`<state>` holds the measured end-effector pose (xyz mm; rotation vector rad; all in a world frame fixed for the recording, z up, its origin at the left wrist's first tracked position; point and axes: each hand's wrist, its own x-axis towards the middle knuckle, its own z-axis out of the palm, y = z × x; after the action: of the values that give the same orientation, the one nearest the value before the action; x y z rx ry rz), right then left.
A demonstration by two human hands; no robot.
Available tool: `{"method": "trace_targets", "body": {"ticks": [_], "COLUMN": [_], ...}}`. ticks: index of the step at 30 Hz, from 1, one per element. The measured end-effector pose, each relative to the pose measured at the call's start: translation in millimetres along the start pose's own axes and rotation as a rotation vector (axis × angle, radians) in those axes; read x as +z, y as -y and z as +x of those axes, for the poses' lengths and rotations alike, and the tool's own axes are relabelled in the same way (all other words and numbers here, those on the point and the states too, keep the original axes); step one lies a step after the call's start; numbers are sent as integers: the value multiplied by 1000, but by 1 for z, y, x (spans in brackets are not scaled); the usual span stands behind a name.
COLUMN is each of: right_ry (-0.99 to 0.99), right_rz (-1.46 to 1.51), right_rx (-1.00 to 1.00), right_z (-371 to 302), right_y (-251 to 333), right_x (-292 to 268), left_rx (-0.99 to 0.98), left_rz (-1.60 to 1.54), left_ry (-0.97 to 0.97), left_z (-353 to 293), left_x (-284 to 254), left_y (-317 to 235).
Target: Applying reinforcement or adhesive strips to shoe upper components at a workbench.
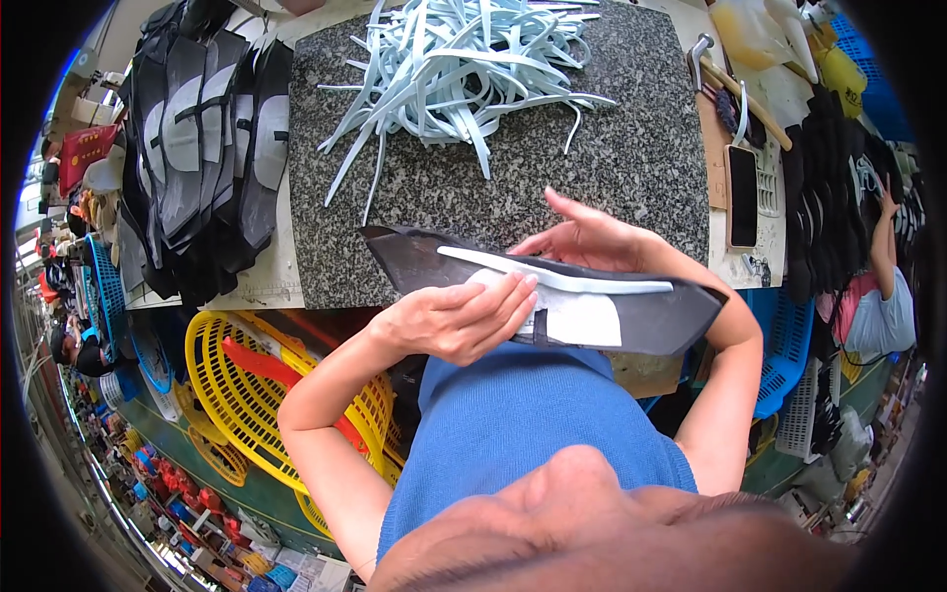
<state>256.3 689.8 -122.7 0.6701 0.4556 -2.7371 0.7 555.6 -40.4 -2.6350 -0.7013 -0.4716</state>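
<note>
A flat black shoe-upper piece (676,321) with a white backing patch (592,324) lies across my front, over the near edge of the stone slab (641,148). A long, narrow, pale blue foam strip (602,282) runs along its upper edge. My left hand (459,321) is closed, its fingertips pinching the strip near its middle, against the piece. My right hand (592,237) is at the far side of the piece, thumb raised and fingers stretched out; its lower part is hidden behind the piece's edge. Farther up the slab sits a tangled heap of pale blue strips (464,74).
Several black upper pieces (197,128) are stacked at the left. On the right lie a hammer (745,99), a phone (742,197) and more black pieces (814,197). A yellow basket (237,385) stands below left, a blue crate (784,345) below right. Another person's arm (881,247) shows far right.
</note>
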Motion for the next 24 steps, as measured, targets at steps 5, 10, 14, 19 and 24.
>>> {"method": "trace_targets", "body": {"ticks": [5, 10, 14, 19, 24], "right_ry": [-193, -174, -234, -398, -458], "right_rz": [-102, -25, -34, -1073, -1761], "right_rx": [88, -479, -43, -338, -494], "right_z": [11, 28, 0, -36, -34], "right_y": [-2, 24, 19, 53, 61], "right_x": [42, 47, 31, 36, 64], "left_rx": [56, 70, 63, -26, -133], "left_rz": [16, 28, 10, -22, -21], "left_ry": [-93, -87, -22, 89, 172], "left_z": [3, -2, -12, -17, -6], "left_x": [-3, -1, 4, 25, 53], "left_y": [4, 6, 11, -6, -26]}}
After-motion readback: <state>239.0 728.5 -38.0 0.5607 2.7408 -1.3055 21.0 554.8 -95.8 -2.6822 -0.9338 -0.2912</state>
